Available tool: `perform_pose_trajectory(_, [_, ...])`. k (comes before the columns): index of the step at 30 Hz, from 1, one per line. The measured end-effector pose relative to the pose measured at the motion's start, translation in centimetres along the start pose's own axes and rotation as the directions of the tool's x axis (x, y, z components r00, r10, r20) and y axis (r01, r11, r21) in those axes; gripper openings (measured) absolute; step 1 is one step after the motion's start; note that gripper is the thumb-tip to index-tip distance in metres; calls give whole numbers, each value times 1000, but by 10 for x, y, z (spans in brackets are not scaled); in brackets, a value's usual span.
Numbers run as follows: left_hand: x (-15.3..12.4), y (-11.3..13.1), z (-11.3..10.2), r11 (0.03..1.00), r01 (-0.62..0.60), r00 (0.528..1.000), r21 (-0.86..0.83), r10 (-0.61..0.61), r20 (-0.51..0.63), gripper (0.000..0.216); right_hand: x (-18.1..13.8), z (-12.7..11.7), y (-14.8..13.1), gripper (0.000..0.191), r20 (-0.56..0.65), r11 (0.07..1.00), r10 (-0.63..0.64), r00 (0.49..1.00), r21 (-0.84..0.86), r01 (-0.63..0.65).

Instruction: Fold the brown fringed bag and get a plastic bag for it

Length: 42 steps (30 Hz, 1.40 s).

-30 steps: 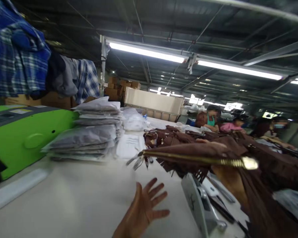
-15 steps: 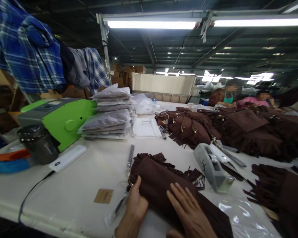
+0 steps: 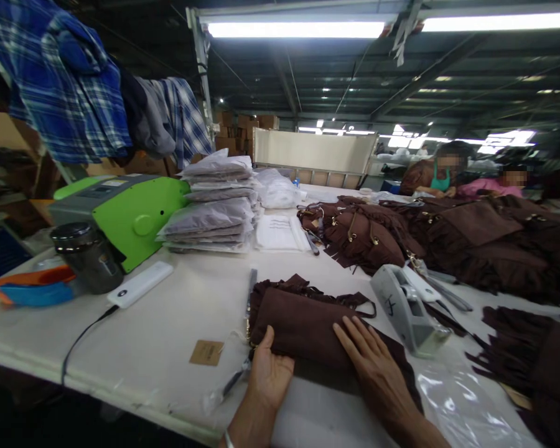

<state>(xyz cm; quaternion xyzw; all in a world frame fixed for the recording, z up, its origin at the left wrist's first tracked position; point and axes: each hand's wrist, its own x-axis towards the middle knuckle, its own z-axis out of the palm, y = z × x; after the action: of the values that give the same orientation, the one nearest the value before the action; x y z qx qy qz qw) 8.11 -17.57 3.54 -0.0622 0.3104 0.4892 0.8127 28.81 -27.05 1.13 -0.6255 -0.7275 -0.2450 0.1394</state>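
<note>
From my end, work on the dark brown bag (image 3: 308, 323) looks abt. partway, I'd judge. It lies flat by the surface's (image 3: 135, 367) near edge, smooth side up, fringe (image 3: 295, 284) showing along its far side. I've the R hand (image 3: 378, 358) laid on top, fingers straight & slightly spread, nothing grasped; pressing or smoothing, can't tell which. L hand (image 3: 270, 367) is at the bag's near L corner, palm turned up, thumb against the bag; fingers loosely bent, not clenched, but I can't tell if they pinch the edge.

Done, AFAICT: bag's laid out & fairly neat on top. Not yet: no plastic over it. Cardboard tag (image 3: 206, 353) lies outside to its L; can't confirm it's attached. Dark strap piece (image 3: 234, 378) also sticks out that side. See-through plastic sheet (image 3: 466, 398) is just R of the bag by the surface's near edge, w/ neither hand on it; grey tape dispenser (image 3: 408, 311) just beyond.

Stack of plastic packs (image 3: 210, 214) stands farther back twd the surface's L edge, next to the green machine (image 3: 140, 211): prob. finished pcs, tho contents are hard to read. Heaped brown bags (image 3: 485, 242) twd the far R corner look unpacked, so I'd guess plenty left.
</note>
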Motion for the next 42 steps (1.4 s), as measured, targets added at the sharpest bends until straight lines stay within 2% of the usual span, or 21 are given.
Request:
perform_pose_trajectory(3, [-1,5,2,1000,22,1000,-8,-22,19,32,18,-30,18,71,-51,1000,-10,999,-10,9])
perform_pose_trajectory(6, [-4,5,3,998,60,996,-17,-59,64,29,46,-68,25,70,-80,996,-73,994,-55,69])
perform_pose_trajectory(8, [-4,2,0,996,80,994,-36,-77,80,26,57,-84,29,72,-116,990,-125,985,-82,116])
perform_pose_trajectory(11, [0,-2,-6,991,111,988,-72,-102,113,28,56,-86,34,78,-167,984,-159,973,-106,143])
perform_pose_trajectory(14, [2,-1,-6,987,126,985,-96,-113,127,29,51,-88,33,80,-161,988,-141,977,-81,129])
perform_pose_trajectory(16, [1,4,1,989,101,986,-112,-84,142,26,53,-100,26,80,-188,989,-146,971,-59,137])
perform_pose_trajectory(18, [-2,12,11,992,57,978,-113,-32,208,24,60,-115,21,79,-242,989,-151,959,-43,144])
perform_pose_trajectory(20, [-3,16,20,993,5,964,-119,27,263,24,62,-119,21,77,-275,988,-151,949,-31,149])
perform_pose_trajectory(22, [-2,15,22,988,-37,966,-149,74,249,24,51,-104,29,77,-254,988,-152,955,-28,150])
perform_pose_trajectory(25, [2,7,10,986,-29,983,-167,58,172,22,9,-50,50,79,-150,990,-141,979,-29,138])
perform_pose_trajectory(27, [3,3,-3,990,2,988,-139,20,156,22,-24,-14,62,83,-83,984,-176,981,-18,175])
perform_pose_trajectory(29, [1,3,-13,994,6,988,-108,11,152,22,-45,6,64,82,-3,981,-193,981,17,193])
perform_pose_trajectory(30, [0,5,-15,995,-4,989,-97,18,144,22,-47,8,59,81,39,982,-186,982,40,184])
perform_pose_trajectory(32, [-2,8,-16,995,-42,991,-87,52,123,23,-32,0,36,87,131,988,-131,983,97,119])
perform_pose_trajectory(34, [-2,9,-12,993,-86,989,-84,95,113,24,3,-13,1,92,174,981,-97,980,184,64])
perform_pose_trajectory(36, [-2,9,-8,992,-105,987,-71,113,118,24,43,-18,-36,96,188,950,-124,974,307,61])
perform_pose_trajectory(39, [-4,14,-13,986,-168,981,-22,169,93,27,84,-6,-72,88,270,897,-171,948,441,36])
perform_pose_trajectory(42, [-17,38,-36,948,-297,952,113,286,106,38,91,16,-80,74,338,863,-196,920,506,-2])
